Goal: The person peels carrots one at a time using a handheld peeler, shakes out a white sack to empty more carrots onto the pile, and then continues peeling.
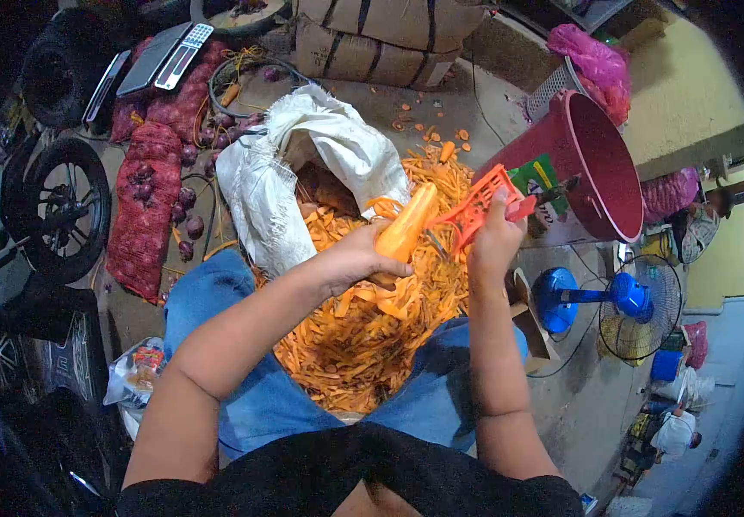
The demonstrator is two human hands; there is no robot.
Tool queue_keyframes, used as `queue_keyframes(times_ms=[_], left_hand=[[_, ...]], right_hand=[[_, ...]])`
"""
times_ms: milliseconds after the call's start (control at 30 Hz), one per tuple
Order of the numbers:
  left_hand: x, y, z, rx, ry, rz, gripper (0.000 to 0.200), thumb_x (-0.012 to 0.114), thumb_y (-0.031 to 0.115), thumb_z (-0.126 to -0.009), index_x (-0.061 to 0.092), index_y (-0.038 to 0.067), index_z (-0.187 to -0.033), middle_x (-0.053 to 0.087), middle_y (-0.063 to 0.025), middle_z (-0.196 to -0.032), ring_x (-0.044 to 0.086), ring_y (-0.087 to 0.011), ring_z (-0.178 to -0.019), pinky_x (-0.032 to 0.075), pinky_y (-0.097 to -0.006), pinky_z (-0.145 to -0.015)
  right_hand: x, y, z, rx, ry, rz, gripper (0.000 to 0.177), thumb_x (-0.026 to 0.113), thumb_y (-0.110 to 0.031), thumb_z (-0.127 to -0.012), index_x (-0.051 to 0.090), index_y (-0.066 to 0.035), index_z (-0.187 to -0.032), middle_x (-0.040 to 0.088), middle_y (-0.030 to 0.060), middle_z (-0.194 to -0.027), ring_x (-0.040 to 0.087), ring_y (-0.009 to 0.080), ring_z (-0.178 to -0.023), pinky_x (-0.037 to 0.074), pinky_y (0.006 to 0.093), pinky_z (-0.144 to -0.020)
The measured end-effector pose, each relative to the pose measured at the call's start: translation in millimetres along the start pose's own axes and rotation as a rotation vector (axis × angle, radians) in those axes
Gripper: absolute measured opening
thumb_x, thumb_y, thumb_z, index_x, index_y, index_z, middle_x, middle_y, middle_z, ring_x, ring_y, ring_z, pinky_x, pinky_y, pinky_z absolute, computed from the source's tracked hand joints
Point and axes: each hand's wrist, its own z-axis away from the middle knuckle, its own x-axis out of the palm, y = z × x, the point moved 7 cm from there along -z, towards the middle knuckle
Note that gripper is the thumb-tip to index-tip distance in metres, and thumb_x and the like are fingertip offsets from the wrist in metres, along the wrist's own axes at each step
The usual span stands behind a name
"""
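A peeled orange carrot [408, 226] is gripped in my left hand [366, 256], its narrow end pointing up and away from me. My right hand [497, 239] is closed around a red plastic peeler [481, 200] with a wide slotted frame, held just right of the carrot. Below both hands, a large heap of carrot peelings [346, 345] lies between my knees. A white woven sack [260, 194] sits open-mouthed behind the heap, with more peelings at its opening.
A tall red bucket [600, 164] leans at the right. Nearby stands a blue fan [635, 297]. On the left are red mesh sacks of onions [144, 207], a scale [165, 60] and a motorcycle wheel [66, 211]. Strapped bales [372, 43] are at the back; a person [675, 431] is far right.
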Motion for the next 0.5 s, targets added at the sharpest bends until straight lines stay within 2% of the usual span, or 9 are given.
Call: queue_keyframes(times_ms=[100,133,167,200,233,300,333,367,500], left_hand=[[3,5,4,-0.016,-0.023,0.085,0.043,0.06,0.01,-0.062,0.039,0.001,-0.099,0.049,-0.0044,-0.077,0.05,-0.0127,-0.066,0.046,-0.0253,-0.057],[1,2,3,-0.074,0.01,0.198,0.036,0.054,0.015,-0.068,0.04,0.001,-0.098,0.049,-0.0055,-0.077,0.051,-0.0143,-0.067,0.047,-0.0268,-0.055],[0,-2,2,-0.135,0.04,0.312,0.031,0.048,0.019,-0.073,0.04,0.001,-0.096,0.049,-0.0066,-0.077,0.052,-0.0158,-0.067,0.048,-0.0283,-0.054],[0,-7,1,-0.21,0.058,0.453,0.032,0.034,0.029,-0.08,0.04,0.001,-0.096,0.05,-0.0089,-0.078,0.054,-0.0189,-0.068,0.048,-0.0283,-0.05],[0,-8,-1,-0.217,0.056,0.453,0.032,0.034,0.029,-0.08,0.04,0.001,-0.096,0.05,-0.0089,-0.078,0.054,-0.0189,-0.068,0.048,-0.0283,-0.05],[-6,-6,-3,-0.167,0.11,0.483,0.032,0.029,0.029,-0.083,0.04,0.002,-0.095,0.051,-0.01,-0.079,0.056,-0.0195,-0.068,0.048,-0.0295,-0.05],[-9,-11,-4,-0.183,0.093,0.488,0.034,0.035,0.031,-0.082,0.045,0.004,-0.099,0.053,-0.0062,-0.089,0.053,-0.0135,-0.078,0.044,-0.0269,-0.07],[-9,-12,-7,-0.186,0.095,0.488,0.034,0.035,0.031,-0.082,0.045,0.004,-0.099,0.053,-0.0062,-0.089,0.053,-0.0135,-0.078,0.044,-0.0269,-0.07],[-3,-21,-18,-0.236,0.146,0.649,0.034,0.034,0.03,-0.082,0.044,0.004,-0.102,0.052,-0.0069,-0.096,0.052,-0.0152,-0.084,0.042,-0.0285,-0.074]], right_hand=[[6,16,-4,-0.076,0.05,0.008,0.016,0.044,-0.015,-0.08,0.046,0.0,-0.082,0.047,0.0014,-0.072,0.043,0.0088,-0.064,0.035,0.0223,-0.056],[10,19,-2,-0.128,0.055,-0.005,0.015,0.045,-0.017,-0.08,0.045,-0.002,-0.077,0.043,-0.0023,-0.063,0.038,0.0053,-0.054,0.032,0.021,-0.047],[12,23,-1,-0.126,0.056,-0.006,0.015,0.045,-0.017,-0.08,0.045,-0.002,-0.077,0.043,-0.0023,-0.063,0.038,0.0053,-0.054,0.032,0.021,-0.047],[17,34,1,0.009,0.017,-0.111,0.015,0.044,-0.017,-0.08,0.044,-0.003,-0.076,0.042,-0.0032,-0.062,0.037,0.0043,-0.052,0.03,0.0208,-0.046],[21,45,2,0.144,-0.022,-0.214,0.016,0.044,-0.018,-0.08,0.043,-0.003,-0.075,0.04,-0.0041,-0.06,0.035,0.0032,-0.05,0.029,0.0206,-0.044],[24,47,0,0.182,-0.024,-0.24,0.016,0.044,-0.018,-0.08,0.044,-0.003,-0.075,0.043,-0.0026,-0.062,0.037,0.0037,-0.052,0.03,0.0207,-0.046],[26,48,0,0.218,-0.01,-0.272,0.015,0.045,-0.016,-0.079,0.044,-0.002,-0.081,0.045,0.0001,-0.07,0.041,0.0064,-0.06,0.034,0.0218,-0.053],[27,48,1,0.255,0.006,-0.304,0.017,0.046,-0.015,-0.078,0.045,0.0,-0.087,0.048,0.0028,-0.079,0.045,0.0091,-0.067,0.037,0.023,-0.061],[35,33,11,0.136,-0.021,-0.118,0.017,0.044,-0.015,-0.079,0.044,0.0,-0.087,0.048,0.0024,-0.079,0.044,0.0085,-0.07,0.037,0.0224,-0.063]])
